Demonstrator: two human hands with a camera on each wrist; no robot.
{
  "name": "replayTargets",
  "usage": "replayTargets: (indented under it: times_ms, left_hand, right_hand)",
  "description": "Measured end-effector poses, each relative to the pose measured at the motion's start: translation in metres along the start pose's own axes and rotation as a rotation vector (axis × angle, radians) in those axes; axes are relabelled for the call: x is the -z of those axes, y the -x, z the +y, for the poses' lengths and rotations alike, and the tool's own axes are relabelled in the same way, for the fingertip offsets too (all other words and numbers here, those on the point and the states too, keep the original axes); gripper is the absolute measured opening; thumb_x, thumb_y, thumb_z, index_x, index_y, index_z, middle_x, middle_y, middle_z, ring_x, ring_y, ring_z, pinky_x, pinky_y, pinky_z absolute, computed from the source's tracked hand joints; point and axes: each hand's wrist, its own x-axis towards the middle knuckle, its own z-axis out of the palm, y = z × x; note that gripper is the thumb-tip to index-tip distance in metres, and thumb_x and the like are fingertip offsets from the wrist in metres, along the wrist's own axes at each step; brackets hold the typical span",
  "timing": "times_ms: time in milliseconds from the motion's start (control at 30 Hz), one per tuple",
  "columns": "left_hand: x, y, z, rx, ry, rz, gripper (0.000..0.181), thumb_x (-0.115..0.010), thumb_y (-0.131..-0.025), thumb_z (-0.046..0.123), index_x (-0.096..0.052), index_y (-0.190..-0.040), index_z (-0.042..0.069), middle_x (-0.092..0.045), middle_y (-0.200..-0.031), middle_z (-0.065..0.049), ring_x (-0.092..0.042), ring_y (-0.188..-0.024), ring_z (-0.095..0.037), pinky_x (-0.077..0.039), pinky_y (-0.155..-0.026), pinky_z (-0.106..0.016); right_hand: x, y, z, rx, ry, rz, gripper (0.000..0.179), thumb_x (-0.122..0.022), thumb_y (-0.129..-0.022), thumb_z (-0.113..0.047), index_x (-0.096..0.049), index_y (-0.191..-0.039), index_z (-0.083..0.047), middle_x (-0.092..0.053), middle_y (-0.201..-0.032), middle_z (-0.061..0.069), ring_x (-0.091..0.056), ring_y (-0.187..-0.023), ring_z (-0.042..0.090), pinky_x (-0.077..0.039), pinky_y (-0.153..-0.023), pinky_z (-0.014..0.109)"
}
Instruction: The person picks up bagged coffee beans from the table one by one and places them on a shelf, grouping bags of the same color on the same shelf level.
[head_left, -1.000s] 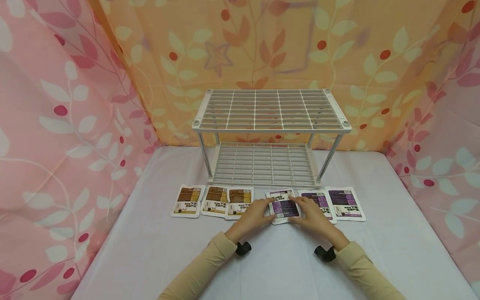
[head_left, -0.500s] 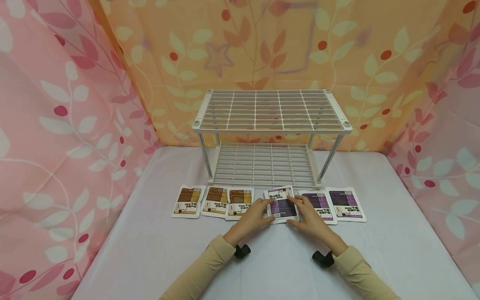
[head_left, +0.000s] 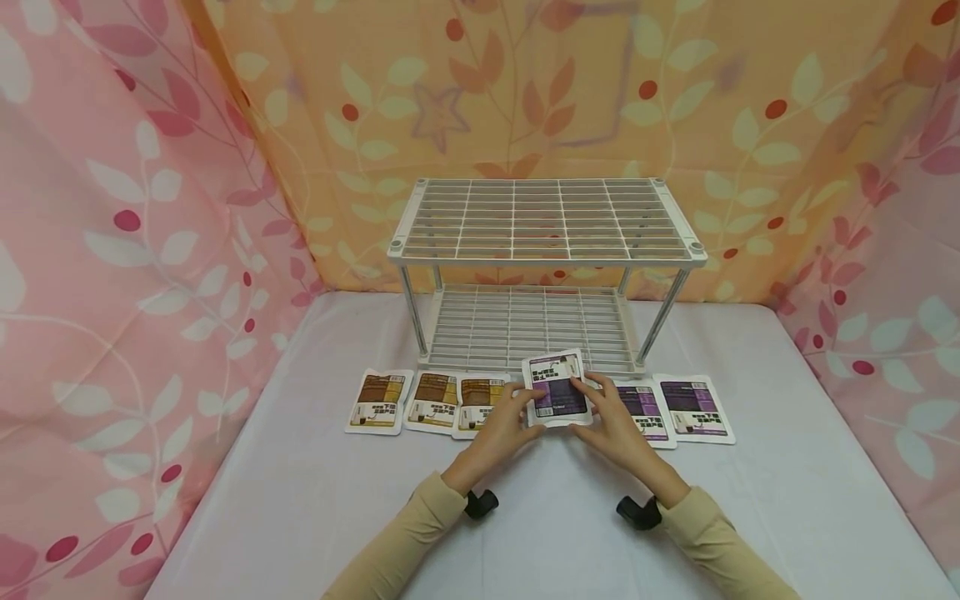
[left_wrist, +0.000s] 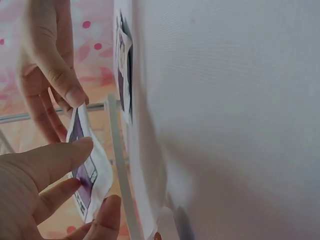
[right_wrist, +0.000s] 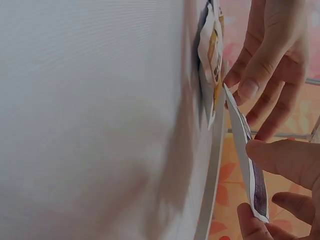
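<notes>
Head view: a flat white-edged purple plastic pouch (head_left: 557,392) is held between the left hand (head_left: 497,427) and right hand (head_left: 619,427), before the white wire two-tier rack (head_left: 546,262), overlapping the front edge of its lower tier in this view. Long axis runs away from the person, far end leaning slightly left. Printed face up; white text panel at the far end, dark purple panel at the near end. Fingers of both hands grip opposite side edges, thumb and forefinger well parted along each edge. On the white-covered bench (head_left: 555,525), three brown-and-yellow flat pouches (head_left: 378,402) lie to the left, two purple-and-white flat pouches (head_left: 694,408) to the right; these show their white panels at the near end.

Left wrist view: the held pouch is apart from the bench, its surface slightly bowed. Left-hand fingers are bent and spread, some over the printed face, others by the white underside.

Right wrist view: pouch seen nearly edge-on. One right-hand digit meets the printed side, another the white back; left-hand fingers hold the opposite edge.
</notes>
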Motion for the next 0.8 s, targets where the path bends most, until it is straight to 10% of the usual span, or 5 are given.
replayTargets:
  times_ms: [800]
  left_hand:
    - [0.025,-0.002,-0.004,-0.101,0.001,0.197,0.052,-0.072,-0.079,0.006,-0.056,-0.128,0.012,-0.035,-0.143,-0.016,-0.058,-0.080,-0.021,-0.050,-0.064,-0.022]
  right_hand:
    - [0.000,-0.023,-0.024,0.084,-0.038,0.113,0.073,-0.080,-0.066,0.004,-0.049,-0.132,0.002,-0.032,-0.140,0.024,-0.059,-0.094,0.030,-0.053,-0.069,0.039]
